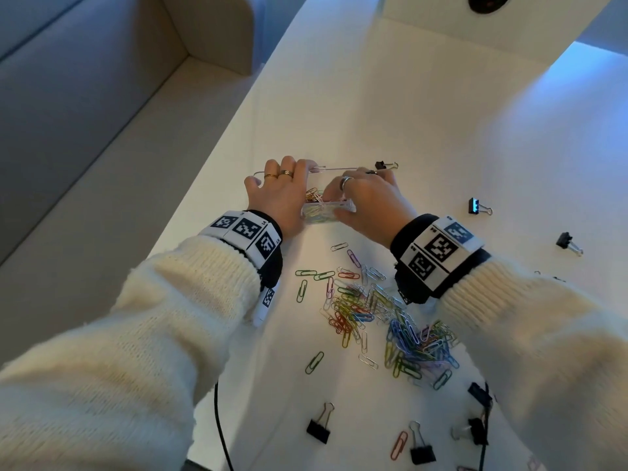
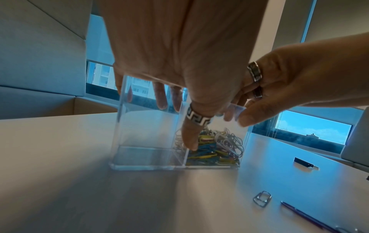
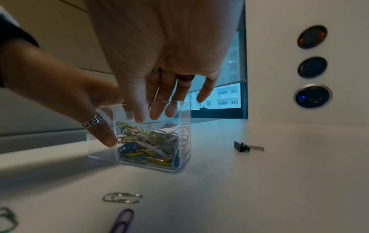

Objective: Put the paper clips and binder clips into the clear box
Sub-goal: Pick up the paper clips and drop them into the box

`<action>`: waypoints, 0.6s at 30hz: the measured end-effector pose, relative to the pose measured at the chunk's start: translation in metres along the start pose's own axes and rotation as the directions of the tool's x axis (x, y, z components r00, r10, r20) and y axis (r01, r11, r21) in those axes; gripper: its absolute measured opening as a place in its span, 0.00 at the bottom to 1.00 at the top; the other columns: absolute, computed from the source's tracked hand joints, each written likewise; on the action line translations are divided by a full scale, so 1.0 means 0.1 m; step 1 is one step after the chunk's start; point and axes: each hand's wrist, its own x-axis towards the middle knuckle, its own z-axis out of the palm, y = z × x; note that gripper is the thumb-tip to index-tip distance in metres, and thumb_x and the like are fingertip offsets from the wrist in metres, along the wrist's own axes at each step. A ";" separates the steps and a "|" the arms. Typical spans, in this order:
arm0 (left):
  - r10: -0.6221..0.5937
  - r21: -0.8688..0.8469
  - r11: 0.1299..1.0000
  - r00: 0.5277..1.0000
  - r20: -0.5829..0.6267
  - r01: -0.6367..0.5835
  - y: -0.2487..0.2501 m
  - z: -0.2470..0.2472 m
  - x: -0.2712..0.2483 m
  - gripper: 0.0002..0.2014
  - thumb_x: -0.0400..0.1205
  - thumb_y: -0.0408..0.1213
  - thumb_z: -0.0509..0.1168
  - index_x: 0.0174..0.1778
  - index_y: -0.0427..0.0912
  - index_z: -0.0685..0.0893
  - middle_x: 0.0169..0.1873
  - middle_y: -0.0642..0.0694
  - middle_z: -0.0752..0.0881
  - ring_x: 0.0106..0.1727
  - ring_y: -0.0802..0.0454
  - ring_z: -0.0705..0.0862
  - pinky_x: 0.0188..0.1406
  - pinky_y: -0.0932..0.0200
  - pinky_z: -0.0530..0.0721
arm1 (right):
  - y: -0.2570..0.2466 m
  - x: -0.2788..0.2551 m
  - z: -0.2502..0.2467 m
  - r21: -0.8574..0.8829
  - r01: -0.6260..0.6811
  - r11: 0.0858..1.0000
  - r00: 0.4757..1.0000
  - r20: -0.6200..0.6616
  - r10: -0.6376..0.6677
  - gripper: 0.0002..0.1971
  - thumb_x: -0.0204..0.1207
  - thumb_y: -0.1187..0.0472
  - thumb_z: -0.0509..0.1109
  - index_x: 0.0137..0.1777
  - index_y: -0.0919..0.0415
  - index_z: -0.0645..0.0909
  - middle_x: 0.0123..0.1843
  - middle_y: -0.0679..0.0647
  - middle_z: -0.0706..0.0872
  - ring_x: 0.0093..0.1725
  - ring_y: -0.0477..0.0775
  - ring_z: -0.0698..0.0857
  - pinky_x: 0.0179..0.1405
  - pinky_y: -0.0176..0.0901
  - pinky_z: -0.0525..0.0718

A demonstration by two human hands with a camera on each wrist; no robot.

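Note:
The clear two-compartment box [image 1: 326, 212] [image 2: 147, 141] [image 3: 183, 126] stands on the white table. My left hand [image 1: 278, 192] [image 2: 199, 94] [image 3: 79, 97] grips it, thumb on the near wall and fingers behind the far wall. Its right compartment holds coloured paper clips [image 2: 215, 148] [image 3: 151, 145]; the left one is empty. My right hand [image 1: 367, 198] [image 2: 269, 88] [image 3: 159, 94] hovers over the right compartment, fingers straight and pointing down into its top. A pile of loose paper clips [image 1: 380, 314] lies nearer me. Black binder clips [image 1: 385, 164] [image 1: 477, 207] [image 1: 319, 426] are scattered around.
More binder clips [image 1: 567, 243] [image 1: 421, 450] lie at the right and near edge. A black cable [image 1: 222, 430] runs off the table's near-left edge. A beige bench [image 1: 85, 130] sits left of the table. A white panel with round dials [image 3: 312, 96] rises at the far end.

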 end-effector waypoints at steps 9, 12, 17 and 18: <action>-0.011 0.008 1.000 1.000 0.004 0.011 0.00 0.01 0.01 0.35 0.75 0.35 0.66 0.74 0.51 0.57 0.65 0.45 0.65 0.68 0.45 0.62 0.62 0.45 0.64 | -0.10 0.05 0.05 -0.069 0.028 0.997 0.998 -0.062 -0.032 0.16 0.78 0.60 0.59 0.63 0.50 0.78 0.58 0.46 0.81 0.62 0.52 0.75 0.66 0.52 0.57; -0.018 -0.003 1.000 1.000 0.004 0.018 0.00 0.00 0.00 0.34 0.75 0.38 0.67 0.74 0.52 0.57 0.66 0.45 0.65 0.68 0.45 0.62 0.62 0.45 0.63 | -0.12 0.07 0.08 -0.165 0.041 0.986 0.999 -0.021 -0.045 0.18 0.78 0.58 0.60 0.67 0.50 0.76 0.62 0.49 0.78 0.66 0.56 0.71 0.64 0.55 0.59; -0.010 0.003 1.000 1.000 -0.007 0.010 0.00 0.01 0.00 0.33 0.75 0.37 0.66 0.74 0.51 0.58 0.65 0.45 0.66 0.68 0.45 0.63 0.62 0.45 0.64 | -0.11 0.01 0.15 -0.376 0.002 0.926 0.998 -0.061 -0.026 0.10 0.76 0.61 0.65 0.54 0.60 0.83 0.53 0.55 0.79 0.60 0.61 0.74 0.60 0.61 0.65; -0.009 0.008 1.000 1.000 -0.007 0.009 0.00 0.01 0.00 0.34 0.75 0.38 0.67 0.74 0.51 0.58 0.65 0.45 0.65 0.68 0.45 0.63 0.62 0.45 0.64 | -0.09 0.00 0.15 -0.396 -0.014 0.918 0.992 -0.120 -0.037 0.08 0.72 0.61 0.69 0.50 0.61 0.84 0.49 0.55 0.80 0.56 0.61 0.77 0.57 0.60 0.69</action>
